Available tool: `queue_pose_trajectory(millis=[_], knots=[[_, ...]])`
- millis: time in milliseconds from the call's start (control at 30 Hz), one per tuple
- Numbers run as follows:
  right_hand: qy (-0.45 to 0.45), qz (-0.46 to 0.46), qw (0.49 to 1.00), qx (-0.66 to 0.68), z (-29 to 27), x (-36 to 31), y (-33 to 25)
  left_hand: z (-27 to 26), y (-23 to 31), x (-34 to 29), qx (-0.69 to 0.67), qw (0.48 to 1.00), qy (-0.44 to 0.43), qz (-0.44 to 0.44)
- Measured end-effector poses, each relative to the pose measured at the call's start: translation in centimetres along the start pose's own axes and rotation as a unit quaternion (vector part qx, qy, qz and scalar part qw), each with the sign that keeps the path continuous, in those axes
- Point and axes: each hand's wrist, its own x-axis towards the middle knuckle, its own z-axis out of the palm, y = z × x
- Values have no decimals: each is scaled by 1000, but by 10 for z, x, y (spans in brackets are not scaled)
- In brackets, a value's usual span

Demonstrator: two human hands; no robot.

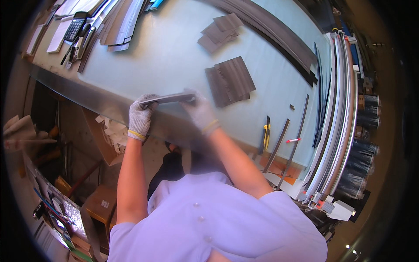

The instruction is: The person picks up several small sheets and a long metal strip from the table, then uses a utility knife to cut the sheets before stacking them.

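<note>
Between my gloved hands, above the table's near edge, is a thin stack of grey-brown flat pieces (169, 98), seen nearly edge-on. My left hand (142, 114), in a pale knit glove with a yellow cuff, grips its left end. At the right end my right hand (201, 112) is closed round the corner, slightly smeared by motion. Just beyond on the glass tabletop lies a pile of brown rectangular pieces (235, 78). A second, fanned-out pile of similar pieces (218, 34) rests farther back.
Long dark strips (279, 37) run along the far right. A yellow cutter (266, 136), dark narrow strips (276, 144) and a red-and-white marker (293, 140) lie at right, near a long metal rail (342, 113). A calculator (76, 26) sits far left. Below stands a box of scraps (114, 133).
</note>
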Motion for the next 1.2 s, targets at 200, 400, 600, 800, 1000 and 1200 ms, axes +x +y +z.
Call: queue_pose_trajectory(millis=[200,400,600,800,1000,1200], knots=[[192,69,923,-326,-113,25,48,-20,-1,7,-126,980,107,-110],[122,238,882,-389,-136,44,82,-25,-4,20,-80,978,90,-169],[87,243,858,-444,-121,41,72,-26,-3,17,-130,977,77,-154],[80,254,874,-407,-127,45,60,-25,-2,16,-133,976,82,-152],[143,167,968,-122,-157,37,124,-27,-8,18,-112,983,73,-130],[77,298,942,133,-183,32,129,-28,-5,17,-110,980,73,-146]])
